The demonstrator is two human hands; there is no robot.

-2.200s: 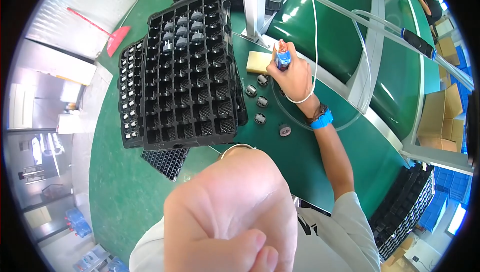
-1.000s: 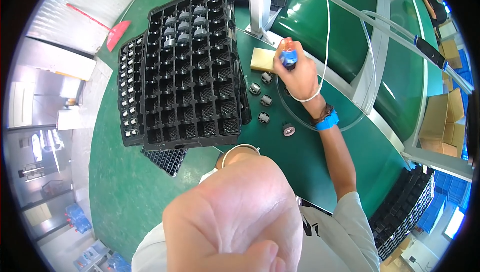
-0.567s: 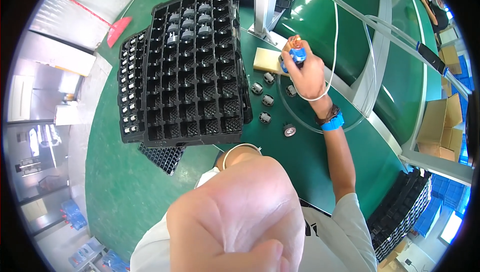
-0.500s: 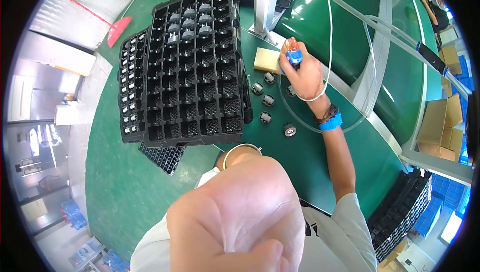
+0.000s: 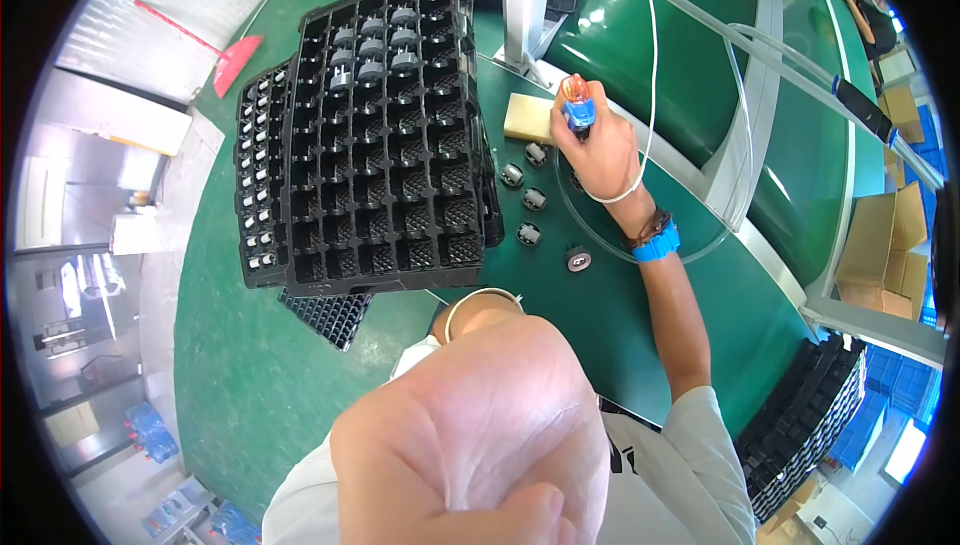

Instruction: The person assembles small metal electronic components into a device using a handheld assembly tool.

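Note:
My left hand (image 5: 480, 405) is raised very close to the camera, palm side showing. Its thumb and fingers look curled inward; what they hold, if anything, is out of sight. My right hand (image 5: 608, 155) is closed around a screwdriver-like tool (image 5: 578, 105) with a blue body and a clear orange end; its working tip is hidden. Beside that hand lies a pale yellow block (image 5: 529, 117). Several small round grey-and-black parts (image 5: 535, 199) lie on the green tabletop, with one round plug-like part (image 5: 578, 260) nearer me.
A large black compartment tray (image 5: 385, 185), partly filled with grey plug-like parts (image 5: 371, 48), stands at left over another tray (image 5: 262, 175). A white post (image 5: 525, 5) and a white cable (image 5: 655, 55) rise near my right hand. Stacked black trays (image 5: 800, 425) stand at lower right.
My right hand and the tool have shifted slightly left, and a round part beside the hand is now mostly covered. My left hand has hardly moved.

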